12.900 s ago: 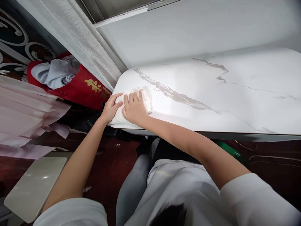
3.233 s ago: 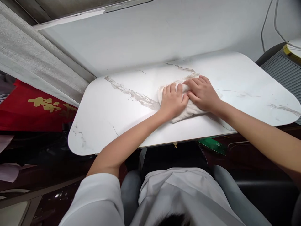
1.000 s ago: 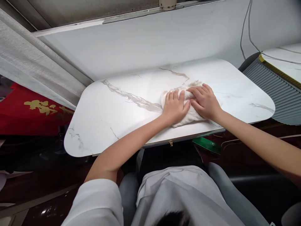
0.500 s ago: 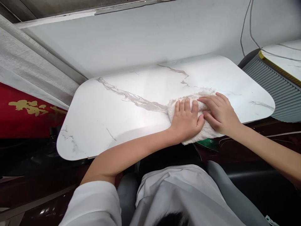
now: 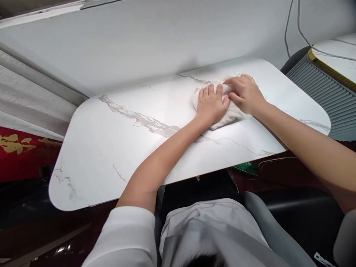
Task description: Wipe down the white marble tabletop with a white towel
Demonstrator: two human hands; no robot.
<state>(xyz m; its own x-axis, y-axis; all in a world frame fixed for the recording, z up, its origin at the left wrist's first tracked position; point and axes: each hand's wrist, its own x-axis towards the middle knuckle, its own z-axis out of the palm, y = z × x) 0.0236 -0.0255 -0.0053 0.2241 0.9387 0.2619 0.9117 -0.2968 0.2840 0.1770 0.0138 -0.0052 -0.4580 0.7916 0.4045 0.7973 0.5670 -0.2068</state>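
A white fluffy cloth (image 5: 229, 118) lies bunched on a white marble-patterned tabletop (image 5: 91, 155), toward its back right part. My left hand (image 5: 210, 105) rests flat on the cloth, fingers stretched out and a little apart, pressing it down. Just to the right, my right hand (image 5: 246, 94) has its fingers bent and pinched around the cloth's upper right part. The two hands almost meet at the thumbs. Part of the cloth is hidden beneath both palms.
A pale wall (image 5: 133, 40) runs along the table's far edge. At the right stands a ribbed grey cabinet (image 5: 317, 92) with a white top, and cables (image 5: 299, 22) hang near it. A grey curtain (image 5: 30, 92) and red fabric with gold marks (image 5: 25, 159) are at the left.
Both hands and the cloth have moved away from the table's front edge toward the wall, slightly leftward. The camera view has shifted a little too.
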